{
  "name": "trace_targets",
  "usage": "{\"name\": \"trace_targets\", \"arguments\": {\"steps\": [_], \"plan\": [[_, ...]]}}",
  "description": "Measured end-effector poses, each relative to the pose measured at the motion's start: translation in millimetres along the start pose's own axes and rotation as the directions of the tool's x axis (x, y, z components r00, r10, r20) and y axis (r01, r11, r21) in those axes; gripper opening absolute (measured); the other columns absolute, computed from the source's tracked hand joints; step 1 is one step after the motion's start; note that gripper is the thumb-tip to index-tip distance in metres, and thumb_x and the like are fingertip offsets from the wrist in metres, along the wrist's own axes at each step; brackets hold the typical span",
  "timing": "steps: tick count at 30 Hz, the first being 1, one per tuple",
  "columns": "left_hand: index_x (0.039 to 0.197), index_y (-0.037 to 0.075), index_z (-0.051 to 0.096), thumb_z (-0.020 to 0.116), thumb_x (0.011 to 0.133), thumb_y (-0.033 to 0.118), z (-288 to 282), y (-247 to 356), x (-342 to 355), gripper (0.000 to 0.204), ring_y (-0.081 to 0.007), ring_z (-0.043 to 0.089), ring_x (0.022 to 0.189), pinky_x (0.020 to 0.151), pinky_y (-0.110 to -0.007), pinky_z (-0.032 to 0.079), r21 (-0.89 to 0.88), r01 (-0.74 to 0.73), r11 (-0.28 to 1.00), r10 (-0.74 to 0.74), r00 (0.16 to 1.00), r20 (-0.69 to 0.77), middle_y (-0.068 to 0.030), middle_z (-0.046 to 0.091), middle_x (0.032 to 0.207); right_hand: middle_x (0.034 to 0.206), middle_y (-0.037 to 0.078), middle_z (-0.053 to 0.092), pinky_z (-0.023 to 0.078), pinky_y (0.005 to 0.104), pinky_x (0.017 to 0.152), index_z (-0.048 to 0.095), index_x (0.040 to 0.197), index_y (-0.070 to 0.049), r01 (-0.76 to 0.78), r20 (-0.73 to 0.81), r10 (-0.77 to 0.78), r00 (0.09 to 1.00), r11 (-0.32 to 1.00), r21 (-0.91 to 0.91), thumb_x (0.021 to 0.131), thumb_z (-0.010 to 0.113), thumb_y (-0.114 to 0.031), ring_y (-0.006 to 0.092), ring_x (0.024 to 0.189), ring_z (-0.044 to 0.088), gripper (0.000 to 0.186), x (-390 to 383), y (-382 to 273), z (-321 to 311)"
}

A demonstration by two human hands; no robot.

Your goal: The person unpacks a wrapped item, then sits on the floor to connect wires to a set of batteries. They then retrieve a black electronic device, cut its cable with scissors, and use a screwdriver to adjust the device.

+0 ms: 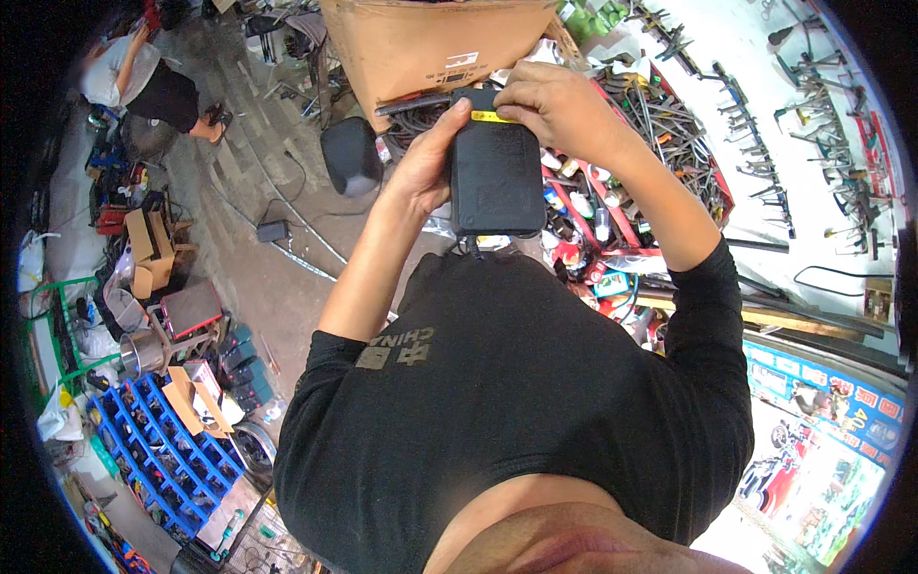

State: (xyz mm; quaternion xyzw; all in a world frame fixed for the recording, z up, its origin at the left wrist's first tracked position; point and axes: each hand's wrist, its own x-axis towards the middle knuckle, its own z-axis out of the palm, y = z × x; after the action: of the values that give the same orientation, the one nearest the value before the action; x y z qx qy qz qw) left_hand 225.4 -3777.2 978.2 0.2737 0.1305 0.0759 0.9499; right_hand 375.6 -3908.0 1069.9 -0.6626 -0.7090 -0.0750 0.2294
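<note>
Holding black box (498, 182) mid-scene, just nearer than the cardboard carton (416, 43). Clasping its left side with left hand (430, 161), apparently for steadiness; pinching its far end by the yellow strip (486, 117) with right hand (547, 107), presumably for finer control.

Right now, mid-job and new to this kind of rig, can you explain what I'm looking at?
There is no robot: these are a person's two bare hands. The one picture comes from a wide fisheye camera worn on the person's head, looking down, so straight edges bend near the rim and the black shirt fills the middle.

The left hand grips the side of a black device; the right hand has its fingers at the far end, by a yellow strip.

Beyond stands a large cardboard box; to the right lie heaped hand tools. A black rounded object is on the floor. Another person is at upper left.
</note>
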Motion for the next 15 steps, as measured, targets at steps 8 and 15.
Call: {"name": "trace_targets", "arguments": {"steps": [8,15], "plan": [[0.121,0.000,0.060,0.073,0.092,0.036,10.3,0.2,3.4,0.048,-0.0208,0.071,0.095,0.084,-0.036,0.060,0.050,-0.017,0.999,0.016,1.000,0.014,-0.0134,0.069,0.109,0.086,0.010,0.064,0.051,0.0393,0.075,0.071,0.090,0.001,-0.137,0.062,0.133,0.989,0.989,0.064,0.083,0.073,-0.013,0.0289,0.083,0.066,0.016,-1.0,-2.2,-12.5],[0.121,-0.001,0.060,0.072,0.093,0.033,12.1,-1.8,8.4,0.045,-0.0203,0.071,0.095,0.083,-0.035,0.061,0.050,-0.014,0.999,0.013,1.000,0.022,-0.0136,0.070,0.107,0.085,0.010,0.066,0.052,0.0398,0.075,0.073,0.089,-0.001,-0.135,0.052,0.135,0.989,0.991,-0.001,0.082,0.074,-0.017,0.0296,0.084,0.067,0.016,-4.2,2.1,-11.7]]}}
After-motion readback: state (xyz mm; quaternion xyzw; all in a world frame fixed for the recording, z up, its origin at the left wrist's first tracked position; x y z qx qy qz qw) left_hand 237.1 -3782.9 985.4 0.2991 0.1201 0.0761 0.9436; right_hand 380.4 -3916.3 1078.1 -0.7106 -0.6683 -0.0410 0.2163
